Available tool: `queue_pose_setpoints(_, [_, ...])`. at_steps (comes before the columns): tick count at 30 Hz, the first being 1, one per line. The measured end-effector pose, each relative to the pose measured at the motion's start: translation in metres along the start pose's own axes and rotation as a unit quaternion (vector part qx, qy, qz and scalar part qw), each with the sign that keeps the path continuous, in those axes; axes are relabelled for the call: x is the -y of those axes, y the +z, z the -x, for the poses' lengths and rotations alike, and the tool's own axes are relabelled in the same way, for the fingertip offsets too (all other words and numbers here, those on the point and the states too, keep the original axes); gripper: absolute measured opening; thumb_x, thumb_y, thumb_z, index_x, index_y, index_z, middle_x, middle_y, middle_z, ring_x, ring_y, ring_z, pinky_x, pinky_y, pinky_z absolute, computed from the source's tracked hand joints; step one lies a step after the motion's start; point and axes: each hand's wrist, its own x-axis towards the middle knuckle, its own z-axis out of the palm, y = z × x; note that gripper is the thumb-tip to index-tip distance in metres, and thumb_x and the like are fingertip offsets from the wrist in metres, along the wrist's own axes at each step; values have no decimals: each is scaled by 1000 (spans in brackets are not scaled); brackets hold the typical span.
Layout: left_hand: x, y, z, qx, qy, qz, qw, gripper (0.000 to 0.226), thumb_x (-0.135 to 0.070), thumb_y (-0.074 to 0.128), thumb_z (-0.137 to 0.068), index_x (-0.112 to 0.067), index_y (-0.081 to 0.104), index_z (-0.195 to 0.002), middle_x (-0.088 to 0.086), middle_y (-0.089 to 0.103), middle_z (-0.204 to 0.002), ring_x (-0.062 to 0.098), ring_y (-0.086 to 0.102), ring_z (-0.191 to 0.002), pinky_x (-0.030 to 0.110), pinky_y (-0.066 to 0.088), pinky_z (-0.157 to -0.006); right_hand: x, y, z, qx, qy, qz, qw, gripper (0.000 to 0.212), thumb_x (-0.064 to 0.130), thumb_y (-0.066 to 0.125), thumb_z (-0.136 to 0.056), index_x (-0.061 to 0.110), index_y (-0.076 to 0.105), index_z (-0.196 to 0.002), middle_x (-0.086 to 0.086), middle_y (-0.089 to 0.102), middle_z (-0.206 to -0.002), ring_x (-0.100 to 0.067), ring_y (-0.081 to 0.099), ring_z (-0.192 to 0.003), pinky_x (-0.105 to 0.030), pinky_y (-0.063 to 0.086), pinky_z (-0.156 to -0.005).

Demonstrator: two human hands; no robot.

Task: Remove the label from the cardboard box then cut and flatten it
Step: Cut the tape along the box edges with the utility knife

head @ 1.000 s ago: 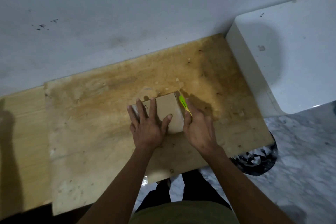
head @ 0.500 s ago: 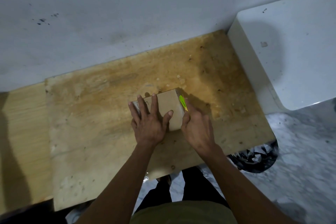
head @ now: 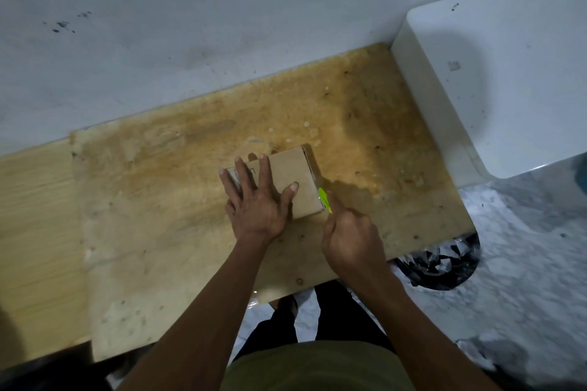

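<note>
Stained plywood board (head: 165, 200): left hand (head: 254, 200) flat on box (head: 295, 178); right hand (head: 349, 241) fisted round green cutter (head: 324, 198).

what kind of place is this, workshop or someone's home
Probably a home utility corner, not a proper workshop: a stained plywood board as a bench against a scuffed white wall, a white appliance beside it, marble-look floor.

One cardboard box (head: 287, 182) on one stained wooden desk (head: 158, 200), one lime-green cutter (head: 324, 199), two bare hands, left hand (head: 254, 203) and right hand (head: 351, 238), one white appliance (head: 495, 73) alongside, one black bag (head: 441, 263) below.
</note>
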Motion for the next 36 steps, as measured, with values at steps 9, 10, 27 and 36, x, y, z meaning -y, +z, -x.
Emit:
queue_pose_setpoints(9, [1,1,0,-2,2,2,1000,86,-81,28,-88,-41,-7,-155,3,-23,-165,34,-32,-146,64,12,-115,-12,6,31,0,2,17,1000,61,24,28,-90,22,34,-151,-7,47,-74,-31,56,-65,-31,35,-58])
queue_pose_setpoints(10, [2,1,0,-3,3,2,1000,86,-81,28,-88,-41,-7,-155,3,-24,-165,34,-32,-146,64,12,-115,-15,7,34,2,1,14,1000,59,22,32,-93,23,32,-152,-8,49,-76,-33,58,-67,-32,36,-58])
queue_pose_setpoints(27, [2,1,-2,13,4,4,1000,86,-80,29,-88,-41,-7,-155,3,-24,-164,36,-33,-146,66,9,-115,-58,15,60,-17,63,-78,995,28,32,44,-100,35,47,-127,8,56,-68,-12,53,-57,-27,34,-48])
queue_pose_setpoints(36, [0,-3,0,14,5,7,1000,86,-80,30,-87,-42,-6,-155,3,-23,-165,36,-31,-147,67,9,-114,-45,-30,18,-135,96,-273,948,28,30,57,-97,18,69,-74,2,63,-51,-6,58,-46,-27,44,-47])
